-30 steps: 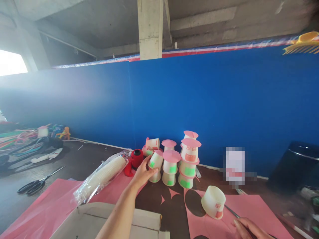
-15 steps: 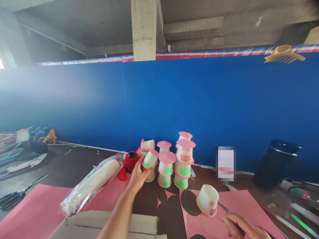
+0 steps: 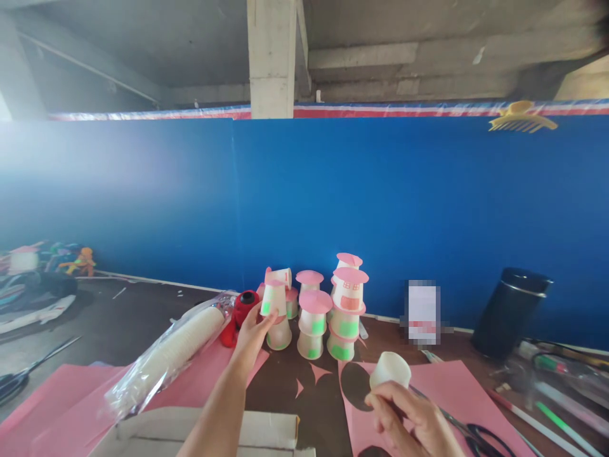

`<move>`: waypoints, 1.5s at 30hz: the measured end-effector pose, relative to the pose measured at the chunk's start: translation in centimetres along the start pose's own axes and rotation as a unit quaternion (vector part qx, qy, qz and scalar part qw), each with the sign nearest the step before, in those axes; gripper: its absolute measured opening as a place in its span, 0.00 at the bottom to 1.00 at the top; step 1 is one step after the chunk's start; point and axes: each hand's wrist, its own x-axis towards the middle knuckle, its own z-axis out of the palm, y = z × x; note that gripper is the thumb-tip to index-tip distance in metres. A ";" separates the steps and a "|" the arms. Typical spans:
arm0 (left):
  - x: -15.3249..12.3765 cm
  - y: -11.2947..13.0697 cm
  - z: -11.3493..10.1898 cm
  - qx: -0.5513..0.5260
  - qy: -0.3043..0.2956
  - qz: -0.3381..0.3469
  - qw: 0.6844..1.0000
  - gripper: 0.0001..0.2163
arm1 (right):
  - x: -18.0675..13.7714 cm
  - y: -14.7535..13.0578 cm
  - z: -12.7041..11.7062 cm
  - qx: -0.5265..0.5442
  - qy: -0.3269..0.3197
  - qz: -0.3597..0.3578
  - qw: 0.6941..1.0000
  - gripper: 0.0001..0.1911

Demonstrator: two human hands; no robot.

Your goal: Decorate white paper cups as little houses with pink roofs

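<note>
My left hand point(image 3: 254, 333) is closed on a white paper cup point(image 3: 274, 299) with a green patch and a pink top. That cup is upright, directly above another upside-down paper cup point(image 3: 279, 334). To its right rise stacks of similar cups with pink paper discs, a shorter one point(image 3: 313, 324) and a taller one point(image 3: 347, 298). My right hand point(image 3: 412, 416) has its fingers curled together in front of a loose paper cup point(image 3: 390, 367), hiding its lower part. Whether these fingers touch that cup or pinch something small is hidden.
A plastic-wrapped sleeve of cups point(image 3: 166, 355) and a red toy point(image 3: 245, 304) lie left of my left hand. Scissors point(image 3: 480, 438) rest on pink paper point(image 3: 457, 387) at right. A dark tumbler point(image 3: 511, 314) stands before the blue partition point(image 3: 404, 197). Cardboard point(image 3: 269, 431) is in front.
The cup in my left hand has gone from tilted to upright above the lower cup. My right hand has moved left, in front of the loose cup, uncovering the scissors' handles.
</note>
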 end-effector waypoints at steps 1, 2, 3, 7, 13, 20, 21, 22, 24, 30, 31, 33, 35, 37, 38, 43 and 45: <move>0.0 0.0 0.0 -0.010 0.002 -0.001 1.000 0.26 | 0.5 -0.6 0.7 0.016 0.003 0.001 1.000 0.18; 0.0 0.0 0.0 -0.018 0.005 -0.002 1.000 0.26 | 0.9 -1.2 1.5 0.028 0.002 0.007 1.000 0.19; 0.0 0.0 -0.1 -0.026 0.009 -0.002 1.000 0.26 | 1.4 -1.7 2.2 0.041 0.001 0.015 0.999 0.19; 0.5 -0.3 -0.3 -0.053 0.019 -0.002 0.998 0.25 | 3.3 -3.3 4.4 0.078 0.000 0.032 0.996 0.19; 0.9 -0.2 -0.3 -0.076 0.030 0.013 0.997 0.24 | 5.5 -3.8 7.8 0.156 -0.023 0.051 0.986 0.18; 0.4 1.8 0.2 -0.087 0.045 0.051 0.994 0.27 | 7.9 -4.7 11.7 0.250 0.010 0.070 0.966 0.17; 0.3 2.2 0.2 -0.093 0.041 0.056 0.993 0.27 | 8.4 -5.1 11.9 0.275 0.026 0.074 0.958 0.16; 0.3 2.6 0.2 -0.099 0.033 0.059 0.993 0.28 | 8.9 -5.4 12.0 0.304 0.044 0.081 0.948 0.17; 0.2 3.4 0.3 -0.114 0.004 0.061 0.992 0.30 | 9.9 -6.2 11.8 0.360 0.071 0.106 0.924 0.21; -0.9 6.9 1.0 -0.104 -0.053 0.053 0.992 0.32 | 11.8 -7.7 10.4 0.553 0.105 0.248 0.789 0.16; -1.2 7.5 1.1 -0.104 -0.065 0.054 0.991 0.32 | 11.7 -7.8 10.1 0.564 0.102 0.253 0.779 0.16; -1.7 8.7 1.6 -0.109 -0.097 0.058 0.988 0.32 | 11.1 -8.1 9.4 0.583 0.096 0.251 0.767 0.15; -2.2 9.6 2.2 -0.116 -0.122 0.062 0.984 0.32 | 10.1 -8.2 8.5 0.603 0.093 0.243 0.754 0.15; -2.8 10.1 3.0 -0.117 -0.145 0.062 0.981 0.30 | 8.9 -8.0 7.4 0.614 0.084 0.233 0.750 0.15; -3.1 10.3 3.6 -0.116 -0.158 0.060 0.979 0.29 | 8.2 -7.6 6.7 0.608 0.080 0.233 0.755 0.14; -6.0 10.1 8.1 -0.111 -0.235 0.037 0.965 0.30 | 4.5 -3.6 3.1 0.555 0.067 0.212 0.802 0.17; -7.6 9.6 10.3 -0.111 -0.254 0.027 0.960 0.30 | 2.9 -1.5 1.7 0.554 0.081 0.225 0.797 0.17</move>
